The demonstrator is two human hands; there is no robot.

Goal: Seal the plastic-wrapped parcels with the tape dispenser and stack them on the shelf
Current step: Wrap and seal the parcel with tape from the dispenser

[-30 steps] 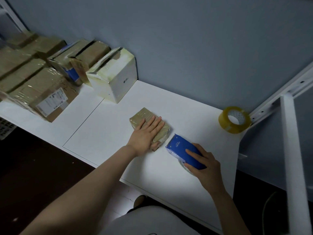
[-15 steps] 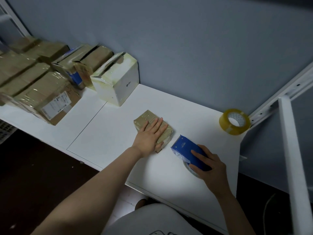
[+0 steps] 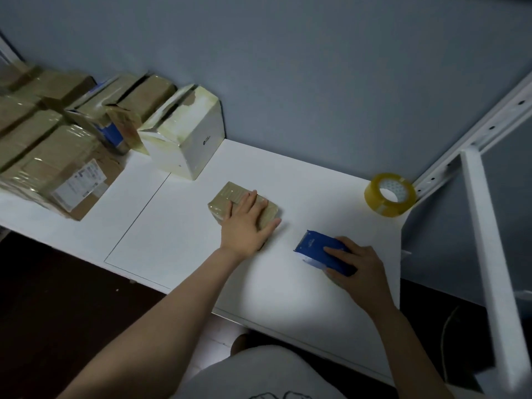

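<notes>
Head view: the chief risk is judged to be slippage, since the plastic-wrapped parcel [image 3: 226,198] is only pressed onto the smooth white surface [image 3: 187,269] by the left hand [image 3: 246,226], not gripped, and its slick wrap could be dragged sideways once tape is pulled across it. A crooked or wrinkled strip could also be laid, because much of the parcel's top is covered by the palm and little room is left for the tape dispenser [image 3: 318,249]. The short tape end seen at its mouth could be stuck to the surface or folded on itself before the parcel is reached, and the toothed edge is turned towards the left thumb. The parcel lies directly under the left fingers [image 3: 253,201], which are laid straight and flat on it, its far-left corner uncovered. The dispenser is gripped by the right hand [image 3: 361,269], whose fingers [image 3: 335,250] are curled over its blue body, near the parcel but apart from it.
</notes>
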